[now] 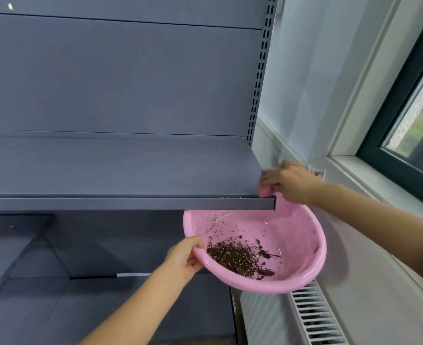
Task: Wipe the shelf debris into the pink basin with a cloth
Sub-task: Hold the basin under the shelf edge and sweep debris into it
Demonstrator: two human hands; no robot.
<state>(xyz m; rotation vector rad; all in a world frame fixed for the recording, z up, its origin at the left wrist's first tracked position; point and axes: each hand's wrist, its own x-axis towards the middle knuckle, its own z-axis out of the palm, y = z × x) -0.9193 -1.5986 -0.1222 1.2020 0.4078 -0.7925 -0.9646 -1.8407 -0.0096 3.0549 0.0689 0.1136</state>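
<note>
A pink basin [292, 235] is held tilted just under the front right corner of the grey shelf [121, 170]. My left hand [185, 255] grips its near-left rim. Dark brown debris [233, 257] lies in a heap inside the basin. My right hand [290, 181] presses a pale pink cloth [265, 188] against the shelf's right front corner, right above the basin. A few pale crumbs [230, 196] sit on the shelf's front lip beside the cloth. Most of the cloth is hidden under my hand.
Slotted uprights [259, 78] run up the right side of the shelf unit. A lower shelf [4, 252] juts out at bottom left. To the right are a white windowsill [369, 180], a window [419, 115] and a radiator grille [315, 317] below the basin.
</note>
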